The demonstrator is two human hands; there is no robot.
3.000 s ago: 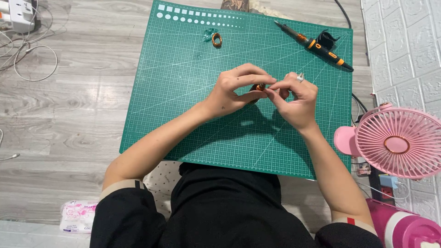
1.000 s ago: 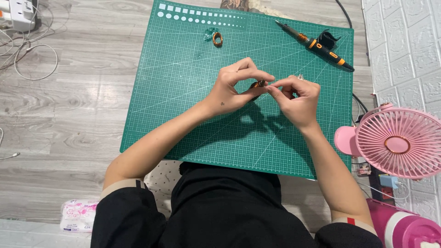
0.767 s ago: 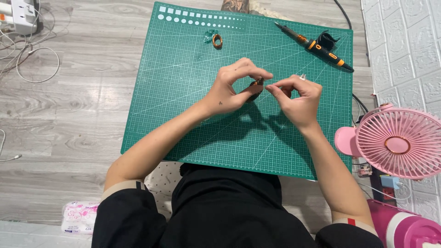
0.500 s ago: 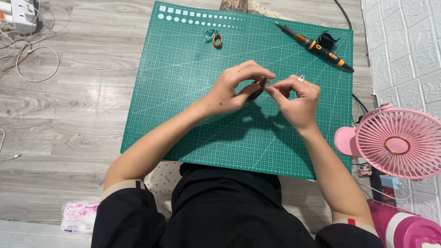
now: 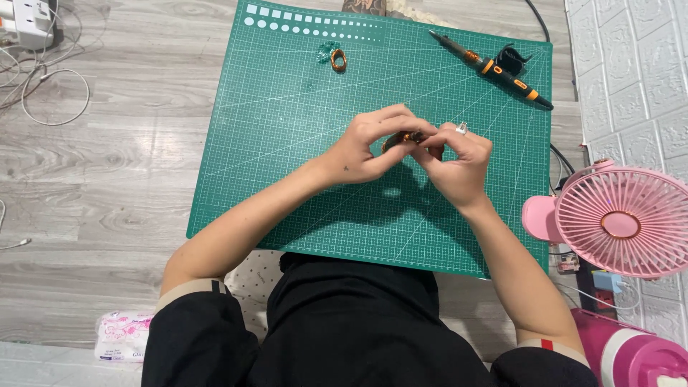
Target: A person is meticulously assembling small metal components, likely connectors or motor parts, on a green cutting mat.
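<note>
Your left hand and right hand met over the middle of the green cutting mat, fingers curled inward, both pinching a small copper-coloured coil between thumb and fingertips — the coil sat raised just above the mat, mostly hidden by your fingers. Both forearms angled in from the near edge. A second small copper coil lay near the mat's far edge, well apart from your hands; the soldering iron lay at the far right corner. The mat's left half was open, while the pink fan stood just beside its right edge.
</note>
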